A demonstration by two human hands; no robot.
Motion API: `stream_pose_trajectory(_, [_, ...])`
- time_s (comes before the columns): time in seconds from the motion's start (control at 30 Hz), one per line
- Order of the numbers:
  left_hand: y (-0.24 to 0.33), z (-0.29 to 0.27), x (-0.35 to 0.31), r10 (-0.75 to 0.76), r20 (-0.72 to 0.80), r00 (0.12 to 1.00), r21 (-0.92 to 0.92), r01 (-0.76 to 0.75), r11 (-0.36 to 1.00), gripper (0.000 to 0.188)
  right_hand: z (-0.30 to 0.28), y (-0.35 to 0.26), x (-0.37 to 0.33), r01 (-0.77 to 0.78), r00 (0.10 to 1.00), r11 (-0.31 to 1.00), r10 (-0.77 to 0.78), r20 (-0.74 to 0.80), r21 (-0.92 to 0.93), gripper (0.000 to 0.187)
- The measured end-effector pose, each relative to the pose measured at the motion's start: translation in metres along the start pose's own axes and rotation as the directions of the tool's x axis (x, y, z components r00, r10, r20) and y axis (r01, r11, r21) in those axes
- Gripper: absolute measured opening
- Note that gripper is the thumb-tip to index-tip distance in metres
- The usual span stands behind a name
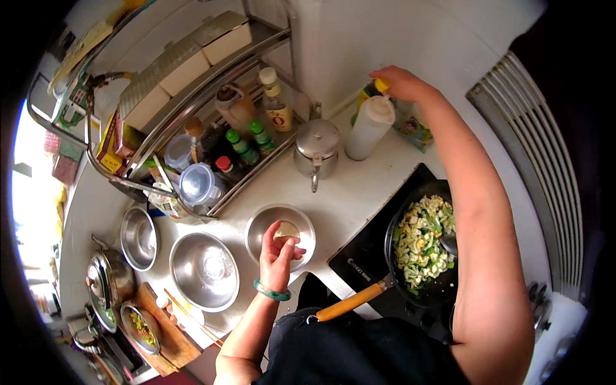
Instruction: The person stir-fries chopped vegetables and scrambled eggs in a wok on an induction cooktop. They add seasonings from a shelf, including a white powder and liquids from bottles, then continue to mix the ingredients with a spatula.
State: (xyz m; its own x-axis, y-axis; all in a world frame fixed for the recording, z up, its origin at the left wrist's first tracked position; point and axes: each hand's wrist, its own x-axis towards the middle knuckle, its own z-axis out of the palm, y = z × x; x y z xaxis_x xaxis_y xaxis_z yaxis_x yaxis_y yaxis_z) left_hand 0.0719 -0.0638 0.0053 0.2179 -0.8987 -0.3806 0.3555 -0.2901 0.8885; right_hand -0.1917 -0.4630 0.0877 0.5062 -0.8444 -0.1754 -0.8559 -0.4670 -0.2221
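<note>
At the back, my right hand [404, 85] has its fingers around the yellow cap of a bottle [383, 85]. Most of that bottle is hidden behind a tall whitish plastic bottle [370, 130]. My left hand [280, 252], with a green bangle at its wrist, hovers over a small steel bowl [255, 224]; its fingers are apart, loosely bent, and nothing shows in them. Below my right forearm sits a dark wok [393, 232] of chopped greens and pale egg-like pieces, on a black cooktop [359, 260]. A spatula or ladle [448, 244] lies in the food, partly covered by my arm.
A steel kettle-like pot [317, 142] stands left of the whitish bottle. Beside it, a metal rack [221, 202] holds bottles and tubs. Larger steel bowls [179, 282] sit to the left, near a cutting board [181, 346] and chopsticks [192, 319]. The wok's wooden handle [351, 301] points toward me.
</note>
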Motion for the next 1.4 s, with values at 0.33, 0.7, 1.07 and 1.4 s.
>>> stream_pose_trajectory(0.33, [0.009, 0.015, 0.001, 0.059, 0.13, 0.99, 0.01, -0.061, 0.998, 0.045, 0.017, 0.014, -0.04, -0.262, 0.926, 0.962, 0.272, -0.261, 0.071, 0.033])
stream_pose_trajectory(0.7, [0.001, 0.08, 0.04, -0.008, 0.405, 0.914, 0.221, -0.089, 0.971, 0.04, 0.012, -0.008, -0.119, -0.099, 0.978, 0.99, 0.116, -0.175, 0.104, 0.028])
stream_pose_trajectory(1.07, [-0.044, 0.117, 0.122, 0.353, 0.55, 0.757, 0.488, -0.634, 0.6, 0.098, 0.027, -0.093, -0.196, 0.318, 0.946, 0.933, -0.302, -0.114, 0.169, 0.024])
stream_pose_trajectory(1.4, [-0.072, 0.091, 0.133, 0.109, 0.622, 0.776, 0.277, -0.347, 0.896, 0.085, 0.062, -0.146, -0.211, 0.288, 0.953, 0.949, -0.271, -0.138, 0.128, 0.019])
